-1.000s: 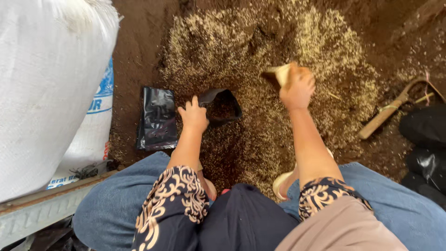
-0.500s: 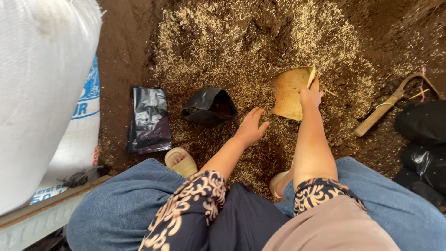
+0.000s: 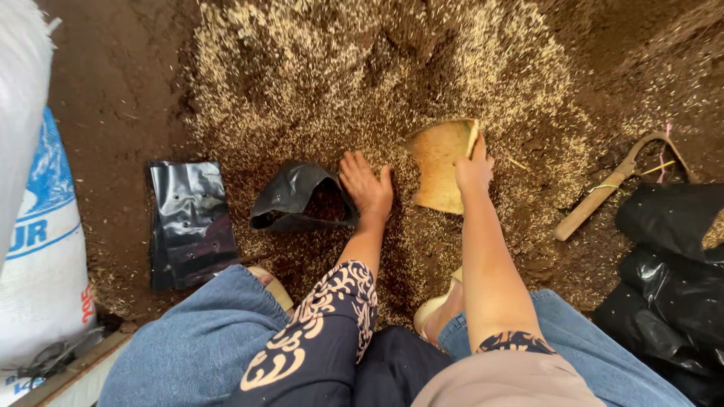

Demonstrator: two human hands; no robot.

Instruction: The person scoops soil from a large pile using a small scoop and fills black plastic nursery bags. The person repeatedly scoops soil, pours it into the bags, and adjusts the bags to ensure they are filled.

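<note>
Where blue-jeaned knees fill 6 o'clock: left hand [image 3: 367, 188] flat, fingers spread, touching open black bag [image 3: 298, 200] at 9 o'clock of centre. Right hand [image 3: 473, 169] gripping tan scoop [image 3: 440, 162] at 1 o'clock. Beyond, husk-and-soil pile [image 3: 377, 68] at 12 o'clock.

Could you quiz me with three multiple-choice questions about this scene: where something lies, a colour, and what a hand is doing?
1. Where does the wooden-handled tool lie?
A. right of the scoop
B. on the white sack
C. inside the bag

2. What colour is the flat stack of bags?
A. white
B. black
C. yellow

3. What is the right hand doing?
A. resting empty
B. gripping the scoop
C. lifting the sack

Answers: 1 A, it lies on soil at the right. 2 B, glossy black plastic. 3 B, fingers clasp the scoop's edge, while the left hand rests by the open bag.
</note>
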